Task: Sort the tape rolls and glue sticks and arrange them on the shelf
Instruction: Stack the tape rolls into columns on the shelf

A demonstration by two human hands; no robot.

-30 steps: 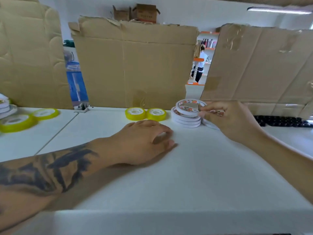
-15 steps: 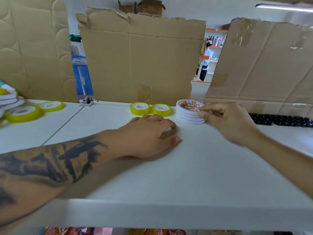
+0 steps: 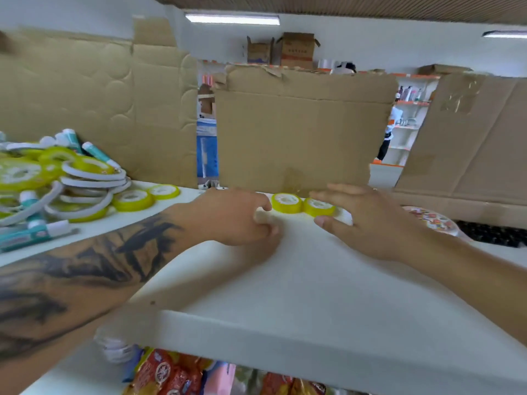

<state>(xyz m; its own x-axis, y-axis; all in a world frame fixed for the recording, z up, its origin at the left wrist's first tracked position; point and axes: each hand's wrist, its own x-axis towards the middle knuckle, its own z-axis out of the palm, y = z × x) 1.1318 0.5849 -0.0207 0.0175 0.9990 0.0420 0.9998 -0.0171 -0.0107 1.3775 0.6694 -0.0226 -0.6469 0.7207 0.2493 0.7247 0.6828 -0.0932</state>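
L hand [image 3: 236, 216] rests on the white shelf [image 3: 299, 280], grip curled loosely; whether it pinches anything cannot be told. R hand [image 3: 368, 220] hovers w/ grip spread, fingers straight, over two yellow tape rolls [image 3: 302, 205] at the shelf rear. Printed white tape stack [image 3: 433, 220] sits just R of that hand. Mixed pile of tape rolls & glue sticks [image 3: 57, 183] lies far L.

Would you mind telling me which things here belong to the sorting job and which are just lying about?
Belong to the job:
- two yellow tape rolls at the back of the shelf
- patterned tape stack
- mixed pile of tape rolls and glue sticks

Just lying about:
- cardboard sheets
- snack packets below
- black items
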